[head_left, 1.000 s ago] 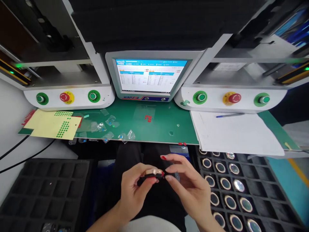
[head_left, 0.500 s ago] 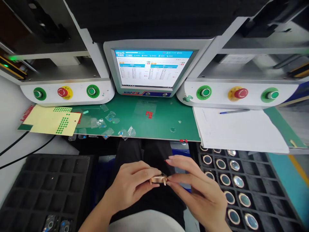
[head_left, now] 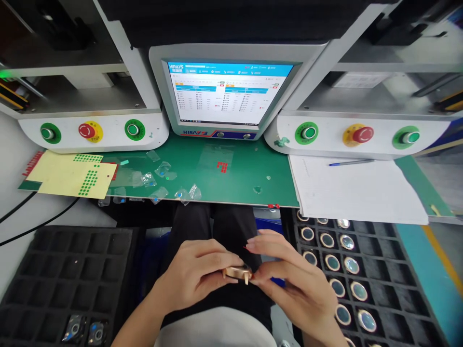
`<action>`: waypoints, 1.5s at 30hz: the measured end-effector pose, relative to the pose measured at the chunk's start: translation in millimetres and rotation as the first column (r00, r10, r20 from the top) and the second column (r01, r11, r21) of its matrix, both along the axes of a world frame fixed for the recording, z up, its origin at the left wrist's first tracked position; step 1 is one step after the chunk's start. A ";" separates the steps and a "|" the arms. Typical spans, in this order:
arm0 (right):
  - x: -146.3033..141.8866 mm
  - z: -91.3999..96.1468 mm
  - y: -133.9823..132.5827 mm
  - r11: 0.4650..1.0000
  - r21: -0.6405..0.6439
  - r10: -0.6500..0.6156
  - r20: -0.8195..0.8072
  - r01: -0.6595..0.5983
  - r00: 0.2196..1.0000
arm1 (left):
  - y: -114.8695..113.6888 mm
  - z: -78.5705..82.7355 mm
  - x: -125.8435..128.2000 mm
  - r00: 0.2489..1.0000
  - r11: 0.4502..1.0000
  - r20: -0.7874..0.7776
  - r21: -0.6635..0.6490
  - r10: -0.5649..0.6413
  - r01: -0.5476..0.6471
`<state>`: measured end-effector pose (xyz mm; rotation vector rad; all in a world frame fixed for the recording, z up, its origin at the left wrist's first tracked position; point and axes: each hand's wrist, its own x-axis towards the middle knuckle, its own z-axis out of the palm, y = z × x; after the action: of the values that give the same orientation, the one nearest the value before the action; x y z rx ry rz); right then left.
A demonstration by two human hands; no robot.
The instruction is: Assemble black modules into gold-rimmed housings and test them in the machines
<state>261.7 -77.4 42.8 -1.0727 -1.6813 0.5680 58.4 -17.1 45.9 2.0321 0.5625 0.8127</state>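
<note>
My left hand is closed around a small gold-coloured watch case, gripping it from the left over my lap. My right hand pinches the same case at its right edge with thumb and fingertips. A tiny red sticker shows by the right fingertips. To the right lies a black tray whose pockets hold several round gold-rimmed cases. A black foam tray on the left has two wrapped pieces in its near pockets.
A green mat covers the bench, strewn with clear film scraps and a yellow sheet of green dots. White paper and a pen lie on the right. A monitor stands between two button panels.
The case has turned in my hands from dark side up to its gold side showing, and both hands dropped slightly lower and closer to me. My head tilted, shifting the bench upward in view.
</note>
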 end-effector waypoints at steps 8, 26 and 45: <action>-9.9 -5.5 -1.5 0.986 0.118 -0.117 -0.002 0.116 0.993 | 1.7 -1.6 -0.6 0.999 0.999 0.023 0.007 0.045 -0.045; -26.3 -7.8 -1.5 0.960 0.128 -0.248 -0.012 0.247 0.969 | -3.3 2.2 -11.8 0.994 0.992 0.040 -0.083 0.098 -0.095; -61.3 -34.5 36.6 0.979 0.025 -0.202 0.157 0.201 0.967 | 15.1 -68.2 -75.5 0.342 0.178 -0.044 -0.787 0.939 -0.590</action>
<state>200.4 -40.9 8.3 -1.2937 -1.6829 0.3514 -17.1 -2.0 -22.3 0.5863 1.4782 1.3776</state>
